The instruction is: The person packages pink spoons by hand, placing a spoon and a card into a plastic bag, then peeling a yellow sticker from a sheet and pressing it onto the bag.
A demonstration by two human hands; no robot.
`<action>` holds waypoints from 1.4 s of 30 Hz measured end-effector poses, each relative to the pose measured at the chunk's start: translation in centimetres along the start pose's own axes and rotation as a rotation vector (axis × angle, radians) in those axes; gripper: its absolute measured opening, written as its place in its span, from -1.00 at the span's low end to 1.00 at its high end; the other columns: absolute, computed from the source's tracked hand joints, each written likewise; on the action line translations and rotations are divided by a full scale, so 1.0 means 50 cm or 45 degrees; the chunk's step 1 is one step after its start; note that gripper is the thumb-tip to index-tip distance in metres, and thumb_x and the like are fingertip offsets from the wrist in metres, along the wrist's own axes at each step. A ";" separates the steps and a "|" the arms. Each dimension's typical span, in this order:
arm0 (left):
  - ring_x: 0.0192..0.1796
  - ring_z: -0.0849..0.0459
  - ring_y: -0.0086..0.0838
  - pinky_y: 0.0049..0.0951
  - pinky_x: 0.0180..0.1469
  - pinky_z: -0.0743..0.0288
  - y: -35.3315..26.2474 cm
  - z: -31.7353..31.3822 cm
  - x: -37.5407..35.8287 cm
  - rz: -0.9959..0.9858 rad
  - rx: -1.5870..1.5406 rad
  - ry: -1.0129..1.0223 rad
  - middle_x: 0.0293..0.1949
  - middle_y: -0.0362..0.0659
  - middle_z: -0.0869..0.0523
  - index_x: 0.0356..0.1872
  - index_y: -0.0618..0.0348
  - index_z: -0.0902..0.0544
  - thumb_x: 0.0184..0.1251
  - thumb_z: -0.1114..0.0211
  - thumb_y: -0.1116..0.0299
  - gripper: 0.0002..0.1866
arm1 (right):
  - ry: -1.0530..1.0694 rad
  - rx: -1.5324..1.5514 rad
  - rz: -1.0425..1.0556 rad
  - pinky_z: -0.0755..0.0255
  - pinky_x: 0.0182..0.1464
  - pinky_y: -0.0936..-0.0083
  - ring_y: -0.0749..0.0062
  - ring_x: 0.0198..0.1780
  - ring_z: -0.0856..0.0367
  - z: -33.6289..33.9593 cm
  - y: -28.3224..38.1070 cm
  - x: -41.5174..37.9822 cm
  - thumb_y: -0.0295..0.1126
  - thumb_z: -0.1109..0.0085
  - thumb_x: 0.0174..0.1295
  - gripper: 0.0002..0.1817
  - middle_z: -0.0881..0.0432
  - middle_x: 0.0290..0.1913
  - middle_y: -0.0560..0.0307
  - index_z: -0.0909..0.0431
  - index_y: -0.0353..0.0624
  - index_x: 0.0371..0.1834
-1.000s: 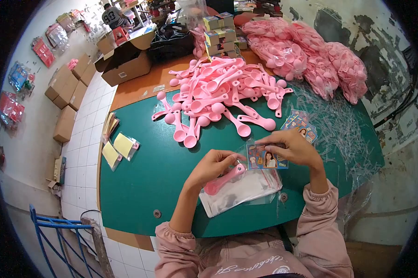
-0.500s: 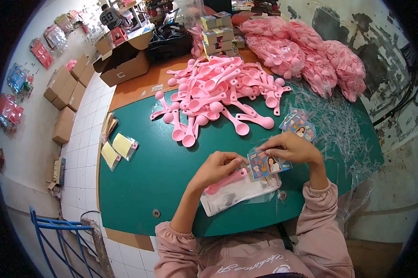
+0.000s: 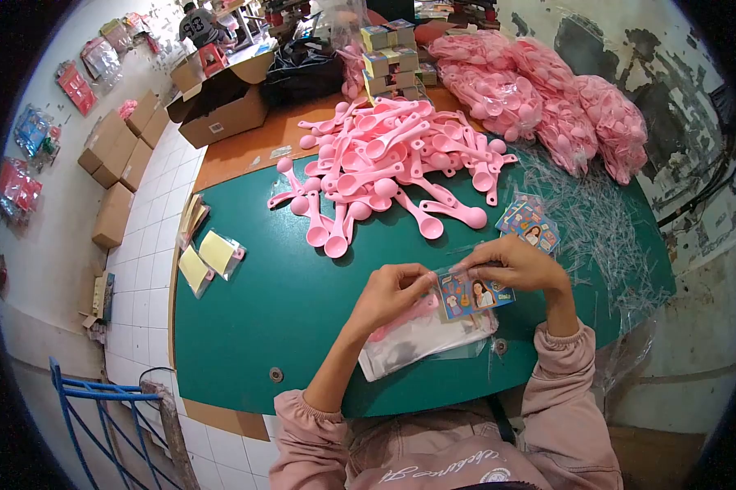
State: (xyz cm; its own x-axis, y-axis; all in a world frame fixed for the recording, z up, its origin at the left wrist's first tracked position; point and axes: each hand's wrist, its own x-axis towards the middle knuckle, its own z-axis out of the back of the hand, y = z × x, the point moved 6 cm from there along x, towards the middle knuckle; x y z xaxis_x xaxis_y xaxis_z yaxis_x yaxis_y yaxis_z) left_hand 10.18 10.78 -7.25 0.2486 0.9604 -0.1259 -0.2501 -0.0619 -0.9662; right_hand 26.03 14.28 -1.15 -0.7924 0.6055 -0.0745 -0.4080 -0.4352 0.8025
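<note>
My right hand point(image 3: 511, 263) pinches a blue printed card point(image 3: 475, 294) by its top edge; a figure and small pictures show on it. My left hand point(image 3: 396, 296) is closed, thumb against fingers, on the edge of a clear plastic bag point(image 3: 438, 272) at the card's left side. Below both hands lies a stack of clear plastic bags point(image 3: 417, 349) on the green table point(image 3: 286, 327). A pink measuring spoon point(image 3: 396, 322) rests on that stack, partly covered by my left hand. More printed cards point(image 3: 531, 229) lie just beyond my right hand.
Pink spoons point(image 3: 384, 155) are heaped ahead, with filled bags of them point(image 3: 539, 98) behind at right. Thin clear plastic strips point(image 3: 588, 220) litter the right side. Packed bags with yellow cards point(image 3: 218, 253) lie left. An open carton point(image 3: 221, 114) and a seated person point(image 3: 198, 28) are farther back.
My left hand has moved slightly right and up to the card's left edge and now covers more of the pink spoon. My right hand still holds the card.
</note>
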 end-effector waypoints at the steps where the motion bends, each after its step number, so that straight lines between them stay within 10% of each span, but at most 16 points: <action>1: -0.53 -0.47 -0.68 -0.59 -0.44 -0.35 -0.003 -0.005 0.000 -0.095 -0.091 0.043 -0.60 -0.20 -0.61 -0.34 0.30 -0.63 0.22 -0.17 0.24 -0.72 | 0.017 0.016 0.014 -0.45 -0.23 0.51 0.36 -0.31 -0.61 -0.004 0.000 0.003 -0.39 -0.09 0.12 -0.74 -0.65 -0.30 0.00 -0.58 -0.19 -0.13; 8: -0.57 -0.30 -0.71 -0.59 -0.55 -0.21 -0.014 -0.007 -0.009 0.031 0.108 0.258 -0.67 -0.30 -0.48 -0.31 0.34 -0.62 0.21 -0.21 0.25 -0.71 | 0.083 -0.002 0.090 -0.43 -0.26 0.51 0.41 -0.37 -0.57 -0.026 0.014 0.015 -0.35 -0.03 0.17 -0.74 -0.64 -0.33 0.04 -0.58 -0.21 -0.14; 15: -0.52 -0.37 -0.73 -0.64 -0.53 -0.24 -0.009 0.042 -0.002 0.003 -0.109 0.027 -0.56 -0.33 -0.55 -0.26 0.29 -0.63 0.22 -0.20 0.20 -0.69 | -0.585 0.343 -0.173 -0.34 -0.06 0.51 0.42 -0.14 -0.51 0.275 -0.145 -0.098 -0.43 -0.05 0.13 -0.70 -0.58 -0.18 0.06 -0.53 -0.22 -0.06; 19: -0.44 -0.43 -0.73 -0.66 -0.43 -0.33 -0.013 0.047 0.004 -0.018 -0.239 0.021 -0.51 -0.33 -0.56 -0.23 0.33 -0.61 0.24 -0.19 0.21 -0.67 | -1.166 -1.251 -0.263 -0.41 -0.17 0.46 0.41 -0.22 -0.55 0.285 -0.067 -0.118 -0.37 -0.10 0.08 -0.69 -0.60 -0.25 0.03 -0.55 -0.22 -0.11; 23: -0.36 -0.44 -0.73 -0.67 -0.29 -0.36 -0.013 0.040 -0.002 0.062 -0.277 0.083 -0.37 -0.31 -0.59 -0.23 0.30 -0.60 0.26 -0.18 0.23 -0.71 | -0.248 0.246 -0.212 -0.43 -0.27 0.48 0.36 -0.36 -0.57 0.064 0.007 0.017 -0.32 -0.18 0.02 -0.73 -0.60 -0.36 -0.02 -0.56 -0.26 -0.25; 29: -0.42 -0.58 -0.68 -0.63 -0.41 -0.40 -0.020 0.041 -0.004 0.026 -0.058 0.002 -0.44 -0.14 -0.70 -0.06 0.26 -0.49 0.21 -0.22 0.31 -0.68 | -0.057 -0.299 -0.071 -0.39 -0.36 0.59 0.58 -0.47 -0.49 -0.031 0.015 0.082 -0.32 -0.22 0.05 -0.75 -0.58 -0.50 0.11 -0.57 -0.25 -0.27; 36: -0.34 -0.60 -0.59 -0.57 -0.35 -0.47 -0.047 0.057 -0.034 0.085 0.475 0.209 -0.35 -0.12 -0.68 0.00 0.22 -0.35 0.15 -0.29 0.36 -0.57 | -0.034 0.338 -0.051 -0.37 -0.38 0.61 0.64 -0.42 -0.50 -0.044 -0.036 0.062 -0.35 -0.25 -0.02 -0.73 -0.60 -0.48 0.19 -0.58 -0.31 -0.29; 42: -0.19 -0.56 -0.59 -0.57 -0.20 -0.48 -0.015 0.111 -0.050 -0.004 0.016 0.367 -0.22 -0.13 -0.63 0.05 0.22 -0.35 0.12 -0.31 0.40 -0.52 | -0.159 0.873 -0.146 -0.27 -0.44 0.69 0.74 -0.46 -0.40 -0.022 -0.029 0.044 -0.48 -0.21 0.01 -0.90 -0.50 -0.59 0.32 -0.55 -0.29 -0.54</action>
State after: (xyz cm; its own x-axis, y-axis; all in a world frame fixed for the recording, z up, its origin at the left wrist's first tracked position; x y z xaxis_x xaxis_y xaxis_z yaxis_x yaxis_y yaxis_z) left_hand 4.54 9.94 -4.97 0.5045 0.8437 -0.1833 -0.2600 -0.0541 -0.9641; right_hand 24.39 15.53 -3.13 -0.6867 0.7122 -0.1454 -0.0757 0.1288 0.9888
